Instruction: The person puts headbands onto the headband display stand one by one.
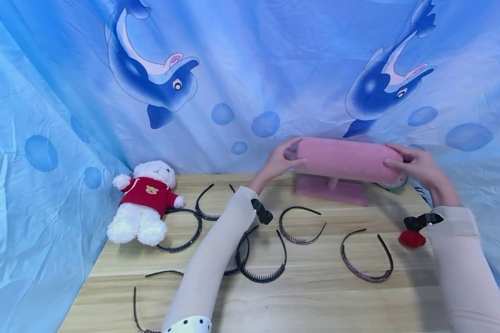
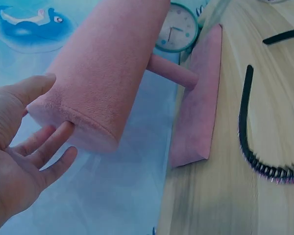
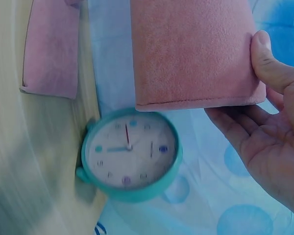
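Note:
A pink velvet display stand (image 1: pixel 343 159), a thick padded roll on a post, is at the back right of the table. Its rectangular base (image 2: pixel 198 107) lies below the roll, near the table's back edge. My left hand (image 1: pixel 278 159) holds the roll's left end, thumb in front and fingers around the end face. At the other end my right hand (image 1: pixel 418 169) grips the roll, its thumb (image 3: pixel 267 56) against the side and its fingers under the end. Close by that end stands a round teal clock (image 3: pixel 130 154), mostly hidden by the roll in the head view.
Several dark toothed headbands lie across the wooden table (image 1: pixel 300 300), one headband (image 1: pixel 302 240) in front of the stand and another headband (image 1: pixel 368 277) to the right. A white plush bear (image 1: pixel 143 199) in a red sweater is at the left. A red object (image 1: pixel 411 239) sits by the right sleeve.

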`<state>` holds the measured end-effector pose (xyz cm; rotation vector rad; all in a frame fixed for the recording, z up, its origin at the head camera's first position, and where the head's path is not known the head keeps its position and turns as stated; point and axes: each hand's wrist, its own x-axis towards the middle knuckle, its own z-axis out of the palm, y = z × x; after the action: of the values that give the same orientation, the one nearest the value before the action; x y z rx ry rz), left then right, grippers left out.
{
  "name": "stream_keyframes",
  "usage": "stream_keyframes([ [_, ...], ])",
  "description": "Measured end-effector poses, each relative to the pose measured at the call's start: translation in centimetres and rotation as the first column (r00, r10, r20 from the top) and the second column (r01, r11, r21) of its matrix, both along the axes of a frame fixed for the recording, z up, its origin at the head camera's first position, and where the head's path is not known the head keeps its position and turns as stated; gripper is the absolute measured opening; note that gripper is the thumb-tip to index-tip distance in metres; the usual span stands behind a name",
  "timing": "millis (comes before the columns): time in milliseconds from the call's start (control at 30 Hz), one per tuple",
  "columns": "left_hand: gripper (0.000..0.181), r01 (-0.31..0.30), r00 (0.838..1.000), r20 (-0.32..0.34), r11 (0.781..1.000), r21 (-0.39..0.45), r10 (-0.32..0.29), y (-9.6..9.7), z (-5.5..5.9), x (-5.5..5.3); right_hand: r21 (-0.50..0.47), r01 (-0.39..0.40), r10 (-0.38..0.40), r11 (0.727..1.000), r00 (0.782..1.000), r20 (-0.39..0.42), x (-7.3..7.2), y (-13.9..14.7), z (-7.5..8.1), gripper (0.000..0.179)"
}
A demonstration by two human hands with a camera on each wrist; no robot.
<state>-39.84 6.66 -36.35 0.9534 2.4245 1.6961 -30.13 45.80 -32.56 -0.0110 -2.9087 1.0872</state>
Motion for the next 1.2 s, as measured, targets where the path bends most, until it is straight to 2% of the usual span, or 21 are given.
stream_keyframes([
  [133,0.074,-0.002,1.000,-0.031,1.000,-0.003,0.002,-1.3,-0.1,-0.3,-0.033,-0.035,0.036,0.999,0.999,0.006,-0.7,-1.7,0.1,0.075],
  [367,0.078,-0.024,0.992,-0.129,0.995,-0.092,0.012,-4.0,-0.1,-0.9,-0.035,-0.069,0.068,0.997,0.997,-0.027,-1.6,-4.9,0.2,0.074],
  [600,0.078,-0.031,0.980,-0.201,0.992,-0.124,0.005,-7.2,0.2,-0.7,-0.096,-0.113,0.108,0.989,0.993,-0.055,-2.8,-7.3,-0.4,0.069],
  [767,0.078,-0.058,0.984,-0.176,0.985,-0.163,0.029,-9.3,0.6,-0.4,-0.107,-0.140,0.131,0.984,0.988,-0.086,-3.0,-9.1,-0.4,0.068],
  [867,0.077,-0.086,0.983,-0.173,0.980,-0.179,0.054,-10.3,0.8,-0.3,-0.111,-0.145,0.137,0.983,0.987,-0.078,-3.2,-10.2,-0.1,0.071],
  [1033,0.077,-0.122,0.977,-0.194,0.976,-0.178,0.087,-11.9,0.8,-0.3,-0.106,-0.175,0.168,0.979,0.983,-0.071,-3.8,-11.8,0.2,0.073],
  [1200,0.077,-0.131,0.983,-0.150,0.978,-0.163,0.106,-13.6,1.0,-0.2,-0.083,-0.215,0.205,0.973,0.972,-0.115,-4.8,-13.3,0.2,0.069],
])
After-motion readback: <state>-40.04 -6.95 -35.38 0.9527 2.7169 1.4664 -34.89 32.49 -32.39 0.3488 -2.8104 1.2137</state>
